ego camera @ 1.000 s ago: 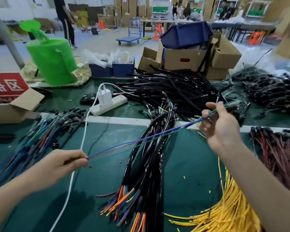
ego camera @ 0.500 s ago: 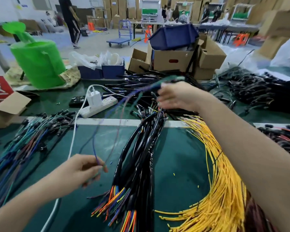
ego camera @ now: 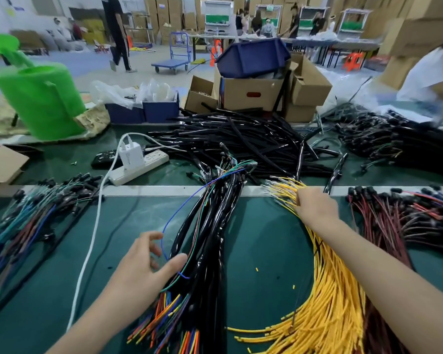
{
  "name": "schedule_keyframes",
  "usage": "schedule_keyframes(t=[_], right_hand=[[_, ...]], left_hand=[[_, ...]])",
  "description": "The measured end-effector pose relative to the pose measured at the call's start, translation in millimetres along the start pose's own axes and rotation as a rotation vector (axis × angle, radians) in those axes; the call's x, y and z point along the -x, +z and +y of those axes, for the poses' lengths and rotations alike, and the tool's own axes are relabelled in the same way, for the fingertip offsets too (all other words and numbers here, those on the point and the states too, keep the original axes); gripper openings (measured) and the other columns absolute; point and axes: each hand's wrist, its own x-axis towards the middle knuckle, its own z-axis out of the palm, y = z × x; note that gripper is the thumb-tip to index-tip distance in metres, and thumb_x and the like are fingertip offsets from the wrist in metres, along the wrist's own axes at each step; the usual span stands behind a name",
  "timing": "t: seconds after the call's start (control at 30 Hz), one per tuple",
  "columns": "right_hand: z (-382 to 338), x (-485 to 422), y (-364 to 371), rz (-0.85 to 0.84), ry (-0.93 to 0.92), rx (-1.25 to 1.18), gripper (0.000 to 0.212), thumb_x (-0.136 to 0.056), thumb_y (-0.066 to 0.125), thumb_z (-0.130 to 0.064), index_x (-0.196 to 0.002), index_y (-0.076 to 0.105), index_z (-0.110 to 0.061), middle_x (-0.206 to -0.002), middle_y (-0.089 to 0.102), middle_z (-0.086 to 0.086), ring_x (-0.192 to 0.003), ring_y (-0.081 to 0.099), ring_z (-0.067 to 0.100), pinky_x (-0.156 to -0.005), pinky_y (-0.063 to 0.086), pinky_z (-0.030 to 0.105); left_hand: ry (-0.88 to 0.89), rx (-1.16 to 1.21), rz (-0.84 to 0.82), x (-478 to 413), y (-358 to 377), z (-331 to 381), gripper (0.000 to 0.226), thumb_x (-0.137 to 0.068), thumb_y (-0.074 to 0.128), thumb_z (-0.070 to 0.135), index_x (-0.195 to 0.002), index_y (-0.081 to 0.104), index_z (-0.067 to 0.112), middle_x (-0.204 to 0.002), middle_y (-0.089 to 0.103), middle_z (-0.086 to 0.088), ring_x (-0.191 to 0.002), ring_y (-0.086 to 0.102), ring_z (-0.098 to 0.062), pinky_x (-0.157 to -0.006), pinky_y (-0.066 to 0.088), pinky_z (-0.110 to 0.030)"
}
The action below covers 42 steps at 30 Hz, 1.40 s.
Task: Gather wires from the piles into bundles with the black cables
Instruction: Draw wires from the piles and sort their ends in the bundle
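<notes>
Left hand (ego camera: 143,267) beside the black cables (ego camera: 215,226), fingers released, right hand (ego camera: 315,206) on yellow wires (ego camera: 327,302) — grasp unclear

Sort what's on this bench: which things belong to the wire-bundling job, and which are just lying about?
Job: black cables, blue wire, yellow wires under the right hand, coloured wires on the left, red wires on the right.

Lying about: power strip, charger, green watering can, cardboard boxes, blue bins.

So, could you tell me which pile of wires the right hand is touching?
The yellow pile, lying between the black bundle and the dark red pile.
</notes>
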Motion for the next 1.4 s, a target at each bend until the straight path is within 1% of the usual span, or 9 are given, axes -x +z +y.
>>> schedule_keyframes(t=[0.27,0.47,0.57,0.8,0.93,1.03,1.13,1.3,1.4], right_hand=[[2,-9,-16,0.096,-0.030,-0.173,0.006,-0.098,0.040,-0.014,-0.101,0.043,-0.011,-0.101,0.053,0.011,-0.089,0.057,0.036,-0.068,0.042,0.038],[-1,-28,-79,-0.124,-0.021,-0.672,0.014,-0.090,0.053,-0.008,-0.078,0.050,-0.015,-0.082,0.065,0.008,-0.049,0.058,0.019,-0.046,0.039,0.024],[-7,-27,-93,-0.230,0.042,-1.010,0.015,-0.089,0.058,-0.005,-0.077,0.054,-0.014,-0.082,0.067,0.013,-0.039,0.051,0.011,-0.043,0.035,0.021],[-62,1,-134,0.115,-0.109,-1.408,0.024,-0.100,0.040,-0.006,-0.080,0.036,-0.019,-0.073,0.064,0.011,-0.040,0.042,0.014,-0.035,0.031,0.019],[-103,31,-159,0.060,-0.415,-1.462,0.017,-0.098,0.045,-0.004,-0.084,0.045,-0.014,-0.067,0.064,0.011,-0.044,0.046,0.017,-0.039,0.039,0.024],[-115,39,-170,0.055,-0.495,-1.510,0.017,-0.098,0.047,-0.007,-0.084,0.056,-0.006,-0.072,0.066,0.013,-0.049,0.048,0.020,-0.044,0.042,0.026],[-103,33,-179,0.142,-0.414,-1.670,0.016,-0.099,0.045,-0.010,-0.086,0.054,-0.009,-0.070,0.067,0.014,-0.048,0.051,0.017,-0.044,0.043,0.025],[-52,8,-183,0.326,-0.106,-2.014,0.014,-0.100,0.046,-0.021,-0.092,0.057,-0.017,-0.065,0.070,0.007,-0.047,0.057,0.013,-0.045,0.045,0.021],[-52,3,-165,0.161,0.053,-2.039,0.019,-0.100,0.045,-0.025,-0.093,0.060,-0.013,-0.069,0.072,0.009,-0.051,0.061,0.009,-0.047,0.048,0.017]], left_hand=[[0.049,-0.107,0.081,-15,16,-6,0.079,-0.084,0.068,0.015,-0.149,0.023,0.024,-0.105,0.042,0.006,-0.073,0.052,-0.003,-0.067,0.034,-0.012],[0.056,-0.030,0.124,-22,15,8,0.072,-0.088,0.063,0.024,-0.148,0.024,0.020,-0.134,0.028,0.001,-0.128,0.038,-0.018,-0.108,0.034,-0.037],[0.180,0.016,0.118,-23,19,27,0.061,-0.090,0.061,0.022,-0.144,0.034,0.022,-0.131,0.034,0.005,-0.127,0.035,-0.010,-0.111,0.030,-0.032],[0.425,0.031,0.154,-31,29,70,0.057,-0.090,0.062,0.024,-0.142,0.037,0.020,-0.138,0.037,0.011,-0.132,0.030,-0.004,-0.103,0.012,-0.002],[0.400,0.492,-0.064,-49,38,112,0.063,-0.089,0.061,0.032,-0.144,0.032,0.022,-0.139,0.046,0.010,-0.131,0.038,0.002,-0.112,0.029,-0.026],[0.420,0.629,-0.126,-55,45,129,0.025,-0.098,0.047,0.011,-0.120,0.053,0.021,-0.097,0.065,0.005,-0.095,0.062,-0.006,-0.089,0.047,-0.025],[0.362,0.722,-0.155,-45,47,118,0.028,-0.101,0.039,0.011,-0.096,0.067,0.013,-0.059,0.053,0.009,-0.056,0.050,-0.008,-0.060,0.043,-0.018],[0.163,0.780,-0.242,-13,28,71,0.030,-0.087,0.050,0.030,-0.091,0.074,0.014,-0.050,0.042,0.006,-0.043,0.034,-0.009,-0.044,0.031,-0.015],[0.046,0.867,-0.229,-1,23,55,0.028,-0.086,0.050,0.025,-0.085,0.075,0.012,-0.047,0.042,0.002,-0.038,0.029,-0.009,-0.038,0.028,-0.016]])
